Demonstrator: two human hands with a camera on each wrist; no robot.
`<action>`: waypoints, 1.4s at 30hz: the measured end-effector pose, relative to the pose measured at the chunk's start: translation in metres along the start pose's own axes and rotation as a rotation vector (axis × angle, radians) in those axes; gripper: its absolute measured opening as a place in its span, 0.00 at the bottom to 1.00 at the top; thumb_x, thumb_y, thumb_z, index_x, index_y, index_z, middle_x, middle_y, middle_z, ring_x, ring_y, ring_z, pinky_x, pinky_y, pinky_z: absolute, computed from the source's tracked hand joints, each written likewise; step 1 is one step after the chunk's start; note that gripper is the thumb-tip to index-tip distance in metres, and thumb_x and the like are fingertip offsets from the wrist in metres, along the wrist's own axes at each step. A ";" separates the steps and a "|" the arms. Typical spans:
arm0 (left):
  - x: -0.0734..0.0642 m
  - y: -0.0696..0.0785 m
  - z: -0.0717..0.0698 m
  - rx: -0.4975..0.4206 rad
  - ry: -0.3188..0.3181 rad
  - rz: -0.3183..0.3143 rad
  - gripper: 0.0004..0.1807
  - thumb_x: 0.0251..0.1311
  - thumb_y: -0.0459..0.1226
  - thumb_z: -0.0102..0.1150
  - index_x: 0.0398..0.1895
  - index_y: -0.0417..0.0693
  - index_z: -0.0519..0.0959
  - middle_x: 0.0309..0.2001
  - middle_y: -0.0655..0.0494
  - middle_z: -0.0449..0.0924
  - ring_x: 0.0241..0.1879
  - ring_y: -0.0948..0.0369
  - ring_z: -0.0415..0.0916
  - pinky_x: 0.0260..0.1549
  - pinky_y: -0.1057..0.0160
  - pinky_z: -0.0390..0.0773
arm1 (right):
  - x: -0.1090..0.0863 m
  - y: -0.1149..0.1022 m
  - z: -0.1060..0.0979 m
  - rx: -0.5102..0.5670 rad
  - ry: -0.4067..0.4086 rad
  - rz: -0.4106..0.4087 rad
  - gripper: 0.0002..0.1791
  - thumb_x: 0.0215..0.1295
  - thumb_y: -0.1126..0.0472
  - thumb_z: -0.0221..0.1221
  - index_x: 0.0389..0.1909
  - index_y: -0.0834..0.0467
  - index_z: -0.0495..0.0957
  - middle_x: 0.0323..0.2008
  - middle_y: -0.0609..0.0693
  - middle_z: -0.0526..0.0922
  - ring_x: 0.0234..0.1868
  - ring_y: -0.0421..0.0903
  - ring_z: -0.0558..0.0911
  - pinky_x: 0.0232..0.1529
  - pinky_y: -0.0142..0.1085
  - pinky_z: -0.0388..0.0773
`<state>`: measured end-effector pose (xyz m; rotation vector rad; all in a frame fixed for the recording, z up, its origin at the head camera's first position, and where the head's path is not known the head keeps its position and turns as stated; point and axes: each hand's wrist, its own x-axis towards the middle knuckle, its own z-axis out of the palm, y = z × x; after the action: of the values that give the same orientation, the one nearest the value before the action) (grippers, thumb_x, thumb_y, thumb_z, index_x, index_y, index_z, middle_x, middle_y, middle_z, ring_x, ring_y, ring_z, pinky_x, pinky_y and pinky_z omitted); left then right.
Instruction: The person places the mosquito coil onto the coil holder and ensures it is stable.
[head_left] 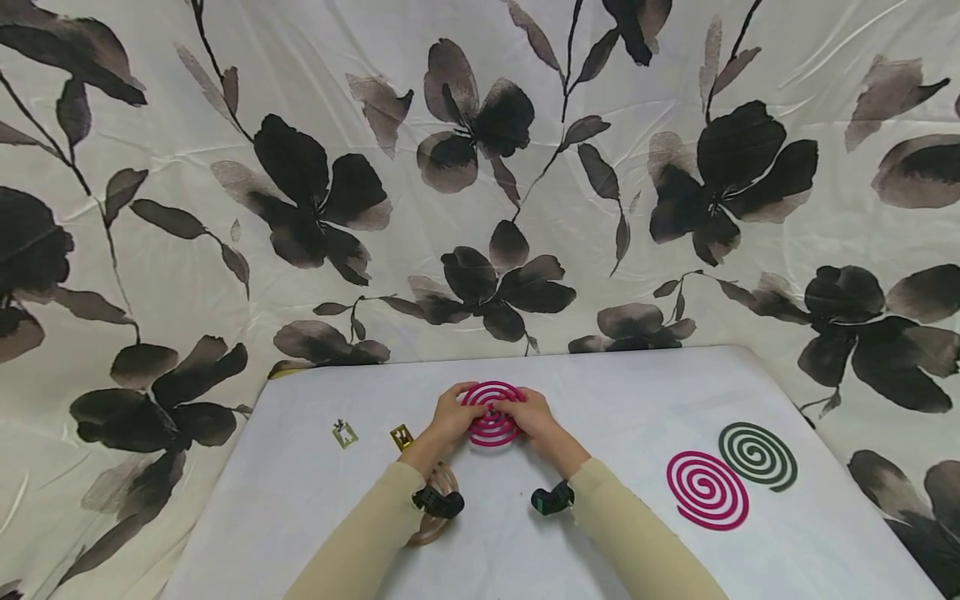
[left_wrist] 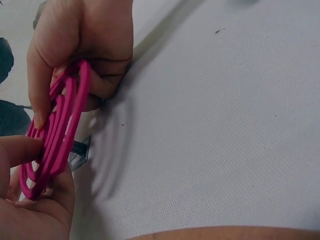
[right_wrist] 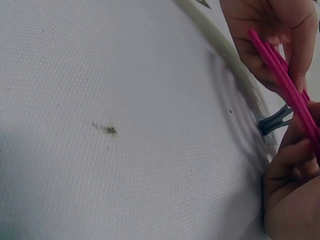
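Observation:
Both hands hold a pink mosquito coil [head_left: 492, 442] over the white table, tilted up so its spiral faces the head camera. From one side my left hand [head_left: 452, 416] grips it, its thumb on the face near the centre and its fingers behind. On the opposite side my right hand [head_left: 534, 414] grips it the same way, the two thumbs almost meeting. Behind the coil's middle, a small metal coil stand [right_wrist: 275, 122] sticks out toward the tabletop in both wrist views. The fingers behind the coil are partly hidden.
Two small metal stands, one silvery [head_left: 346, 433] and one gold [head_left: 402, 437], lie at the left. A brown coil [head_left: 433, 533] is partly covered by the left wrist. On the right, another pink coil [head_left: 705, 483] lies against a green coil [head_left: 757, 455]. Floral cloth [head_left: 480, 208] hangs behind the table.

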<state>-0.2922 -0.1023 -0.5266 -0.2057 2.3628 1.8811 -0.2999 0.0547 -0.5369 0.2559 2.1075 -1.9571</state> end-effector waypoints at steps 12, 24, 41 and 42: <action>-0.001 -0.002 0.000 -0.032 -0.015 -0.002 0.27 0.58 0.30 0.63 0.62 0.42 0.72 0.55 0.37 0.74 0.47 0.54 0.76 0.41 0.61 0.80 | -0.004 0.000 0.000 -0.010 0.017 -0.024 0.26 0.61 0.57 0.66 0.55 0.66 0.74 0.50 0.58 0.80 0.48 0.49 0.78 0.49 0.40 0.77; 0.004 -0.005 0.000 -0.032 -0.004 0.017 0.27 0.57 0.28 0.64 0.62 0.41 0.73 0.55 0.36 0.74 0.46 0.54 0.76 0.39 0.63 0.79 | -0.001 0.001 0.000 -0.007 0.017 -0.015 0.26 0.61 0.58 0.66 0.56 0.67 0.74 0.51 0.59 0.79 0.50 0.51 0.78 0.52 0.43 0.77; 0.005 -0.008 0.002 0.005 0.031 0.021 0.25 0.55 0.29 0.66 0.58 0.42 0.76 0.55 0.39 0.75 0.49 0.53 0.74 0.42 0.61 0.78 | -0.003 -0.001 0.001 -0.022 0.003 -0.011 0.24 0.61 0.60 0.65 0.55 0.68 0.74 0.49 0.59 0.80 0.45 0.49 0.80 0.47 0.40 0.79; 0.005 -0.009 0.002 0.004 0.031 0.018 0.25 0.55 0.29 0.66 0.58 0.42 0.76 0.55 0.39 0.75 0.49 0.53 0.74 0.42 0.61 0.78 | -0.002 -0.001 0.001 -0.026 0.002 -0.013 0.24 0.61 0.61 0.65 0.54 0.68 0.74 0.48 0.59 0.80 0.44 0.48 0.80 0.47 0.40 0.79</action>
<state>-0.2959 -0.1025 -0.5362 -0.2150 2.3967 1.8945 -0.2980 0.0537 -0.5351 0.2399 2.1393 -1.9357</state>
